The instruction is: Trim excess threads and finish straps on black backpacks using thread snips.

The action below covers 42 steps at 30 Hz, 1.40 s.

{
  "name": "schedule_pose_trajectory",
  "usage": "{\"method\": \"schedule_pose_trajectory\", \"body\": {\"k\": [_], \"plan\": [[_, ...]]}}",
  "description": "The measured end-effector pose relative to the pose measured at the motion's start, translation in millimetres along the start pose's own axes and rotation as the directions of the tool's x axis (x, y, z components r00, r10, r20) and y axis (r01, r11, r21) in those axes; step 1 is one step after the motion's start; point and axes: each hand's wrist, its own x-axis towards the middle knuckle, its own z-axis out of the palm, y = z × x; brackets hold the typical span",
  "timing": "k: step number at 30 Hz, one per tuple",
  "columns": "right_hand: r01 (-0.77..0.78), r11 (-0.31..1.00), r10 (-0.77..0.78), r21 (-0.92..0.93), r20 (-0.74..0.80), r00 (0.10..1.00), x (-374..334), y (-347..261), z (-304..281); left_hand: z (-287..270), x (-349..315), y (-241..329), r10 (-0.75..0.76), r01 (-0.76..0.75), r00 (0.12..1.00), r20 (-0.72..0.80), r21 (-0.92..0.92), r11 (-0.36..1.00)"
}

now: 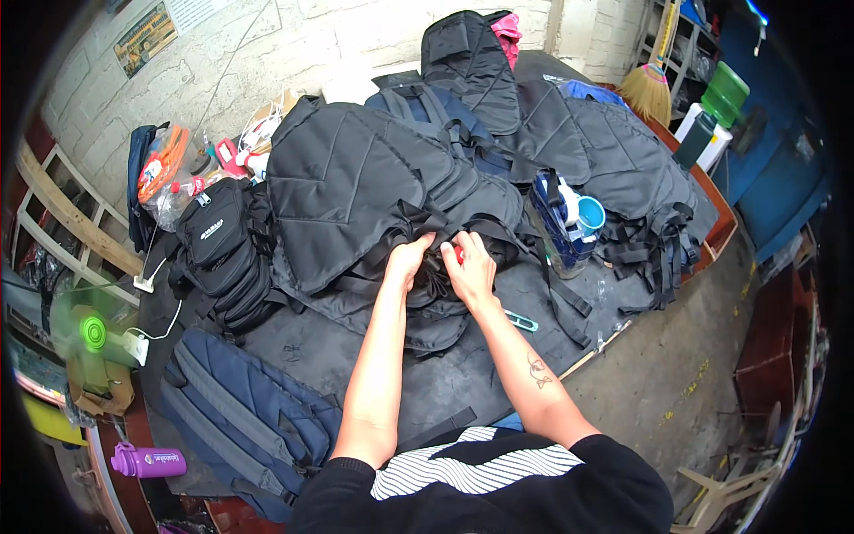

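Black backpack pieces (325, 187), quilted with angled seams, lie heaped on the dark table in front of me. At the near edge of the heap, my left hand (408, 262) is closed on a bunched black strap (418, 218). Close beside it, my right hand (472, 270) has its fingers curled around a small red object (460, 254), mostly hidden by the fingers, so its kind does not show. Dark webbing and folds fill the gap between both hands. A teal-handled cutter (521, 321) lies on the table by my right forearm.
A black backpack (218, 236) stands left of the heap, and a navy backpack (245, 405) lies nearer. At the right sits a clear container (560, 236) with a blue cup (590, 214). A purple bottle (149, 461) and a green fan (92, 332) are at far left.
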Motion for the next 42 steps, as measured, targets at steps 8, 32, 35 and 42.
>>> {"method": "schedule_pose_trajectory", "body": {"k": [8,32,35,42], "plan": [[-0.074,0.996,0.079,0.040,-0.147,0.986,0.6,2.8,0.1,6.2,-2.4,-1.7,0.034,-0.019,0.997,-0.073,0.193,0.981],[-0.090,0.995,0.087,-0.044,-0.054,0.995,0.1,-8.9,-21.0,7.1,-7.2,-5.0,0.151,-0.153,0.981,0.120,0.008,0.988],[-0.063,0.996,0.057,-0.070,-0.082,0.995,0.2,-12.0,-25.0,6.7,-7.9,-8.0,0.165,-0.163,0.974,0.154,-0.023,0.986],[-0.062,0.990,0.047,-0.129,-0.121,0.992,-0.5,0.9,-18.1,5.8,-1.8,-12.4,0.037,-0.031,0.966,0.255,-0.028,0.999]]}}
